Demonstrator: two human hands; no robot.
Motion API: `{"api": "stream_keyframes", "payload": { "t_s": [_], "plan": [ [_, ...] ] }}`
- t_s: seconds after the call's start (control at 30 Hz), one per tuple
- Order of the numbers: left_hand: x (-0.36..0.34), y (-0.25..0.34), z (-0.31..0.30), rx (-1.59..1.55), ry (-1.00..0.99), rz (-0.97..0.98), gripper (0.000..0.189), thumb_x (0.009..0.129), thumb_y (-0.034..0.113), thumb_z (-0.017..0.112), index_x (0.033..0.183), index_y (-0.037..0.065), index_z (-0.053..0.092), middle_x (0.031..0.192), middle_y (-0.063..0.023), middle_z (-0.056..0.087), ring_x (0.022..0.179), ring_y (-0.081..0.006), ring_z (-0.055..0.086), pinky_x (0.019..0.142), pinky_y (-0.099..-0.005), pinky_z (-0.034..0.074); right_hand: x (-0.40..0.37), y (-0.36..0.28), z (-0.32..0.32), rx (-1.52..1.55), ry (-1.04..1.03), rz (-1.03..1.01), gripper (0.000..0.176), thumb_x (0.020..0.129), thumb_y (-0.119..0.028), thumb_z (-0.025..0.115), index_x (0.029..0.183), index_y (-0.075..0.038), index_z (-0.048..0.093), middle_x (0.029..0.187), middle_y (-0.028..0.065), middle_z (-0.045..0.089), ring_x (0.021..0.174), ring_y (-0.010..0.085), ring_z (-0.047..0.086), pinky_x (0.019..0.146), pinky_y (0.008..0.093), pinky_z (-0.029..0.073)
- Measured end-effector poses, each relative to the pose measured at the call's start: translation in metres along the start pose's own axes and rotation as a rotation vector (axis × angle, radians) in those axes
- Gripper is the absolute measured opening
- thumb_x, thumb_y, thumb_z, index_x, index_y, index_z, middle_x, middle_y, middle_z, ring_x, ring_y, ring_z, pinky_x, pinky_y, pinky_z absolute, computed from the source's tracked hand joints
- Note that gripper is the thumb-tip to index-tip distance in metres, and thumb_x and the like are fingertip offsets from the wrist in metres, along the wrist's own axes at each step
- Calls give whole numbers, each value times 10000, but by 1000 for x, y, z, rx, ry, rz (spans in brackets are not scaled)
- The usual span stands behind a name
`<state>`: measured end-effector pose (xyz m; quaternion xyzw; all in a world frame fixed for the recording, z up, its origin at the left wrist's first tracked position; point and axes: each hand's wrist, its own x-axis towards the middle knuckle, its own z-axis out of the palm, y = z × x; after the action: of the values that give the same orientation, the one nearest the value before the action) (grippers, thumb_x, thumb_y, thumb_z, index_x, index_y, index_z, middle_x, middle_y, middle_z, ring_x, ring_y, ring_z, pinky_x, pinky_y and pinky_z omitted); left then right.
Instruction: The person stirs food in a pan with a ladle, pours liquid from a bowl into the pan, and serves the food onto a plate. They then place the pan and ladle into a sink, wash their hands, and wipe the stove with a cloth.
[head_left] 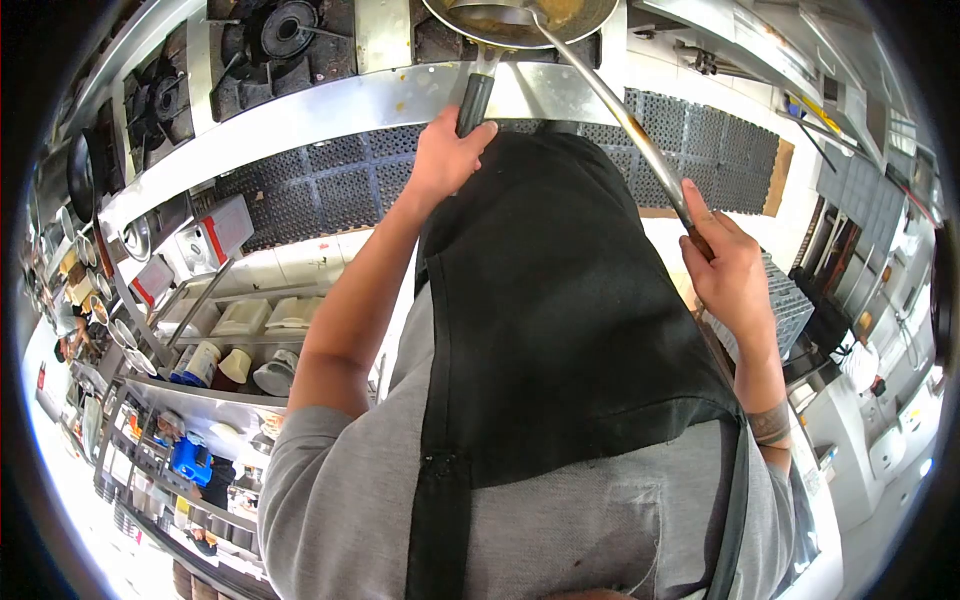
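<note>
My left hand [447, 157] is closed around the black grip of a frying pan [520, 38] at the top of the head view. The pan sits over a stove burner and is cut off by the frame's upper edge. Yellow-brown food [563, 10] lies in it. In my right hand [728, 265] is the end of a long metal ladle [625, 118], its handle slanting up and left. The ladle's bowl rests down inside the pan, partly out of frame.
More burners [288, 28] line the stove to the left, behind a steel front ledge [330, 108]. Black perforated mats [340, 190] cover the floor. Shelves with white containers [242, 317] stand at left. A grey crate [785, 305] is at right. Other people are small at the edges.
</note>
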<state>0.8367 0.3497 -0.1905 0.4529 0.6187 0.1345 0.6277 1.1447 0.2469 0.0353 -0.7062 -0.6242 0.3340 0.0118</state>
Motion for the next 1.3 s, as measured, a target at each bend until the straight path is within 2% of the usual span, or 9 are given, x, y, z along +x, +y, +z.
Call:
{"api": "stream_keyframes", "payload": {
  "t_s": [0.07,0.13,0.17,0.3,0.6,0.83,1.07,1.13,1.3],
  "plan": [
    [-2,2,0,1,-2,-4,345,929,307,753,1037,4,628,744,-38,626,600,-103,592,560,-289,518,1,1,-4,27,-5,-8,683,871,26,708,1516,-151,568,785,80,620,618,207,580,620,331,487],
    [-2,2,-1,-5,-1,1,350,928,313,753,1035,4,627,748,-40,631,602,-106,598,564,-289,521,0,0,-19,538,-194,460,696,872,43,714,1524,-147,564,777,-41,566,608,77,513,578,264,442],
    [-2,2,0,-12,-2,4,355,927,319,754,1033,5,626,752,-42,636,603,-108,603,567,-289,524,-1,-5,-25,607,-195,486,699,871,45,723,1527,-135,561,800,-94,491,645,4,431,571,209,394],
    [-6,9,-2,30,4,-15,355,930,320,749,1034,4,624,756,-47,644,607,-111,614,572,-290,529,-5,6,-21,288,-32,225,701,858,37,727,1523,-98,551,779,-26,480,697,57,421,661,209,402],
    [-5,9,-1,17,-7,-16,351,933,318,744,1019,2,618,743,-50,642,599,-112,616,565,-295,528,-4,-9,-7,159,-8,179,675,854,23,718,1503,-91,569,778,73,529,707,116,485,709,259,461],
    [-2,2,-1,-3,-5,6,436,915,342,733,1077,-52,639,754,-126,680,596,-185,673,611,-355,558,6,-12,8,-46,32,4,663,874,14,708,1501,-155,577,825,152,637,682,304,620,714,369,535],
    [-3,2,-2,9,-11,10,347,932,311,745,1037,2,628,749,-49,639,603,-110,611,565,-288,527,3,0,-7,142,-55,93,705,853,36,712,1518,-153,568,742,50,545,631,124,562,626,303,492],
    [-4,5,-3,9,-13,7,346,931,310,746,1036,3,627,750,-51,640,603,-113,611,566,-291,527,0,-5,-14,449,-169,402,710,855,45,715,1522,-144,567,747,-36,528,621,33,490,569,242,439],
    [-6,9,-4,-8,-12,-10,340,929,309,747,1029,7,628,756,-53,643,605,-118,613,571,-296,528,-6,-6,-17,610,-183,436,689,867,45,722,1516,-131,573,767,-80,536,589,10,449,531,205,386]
  ]
}}
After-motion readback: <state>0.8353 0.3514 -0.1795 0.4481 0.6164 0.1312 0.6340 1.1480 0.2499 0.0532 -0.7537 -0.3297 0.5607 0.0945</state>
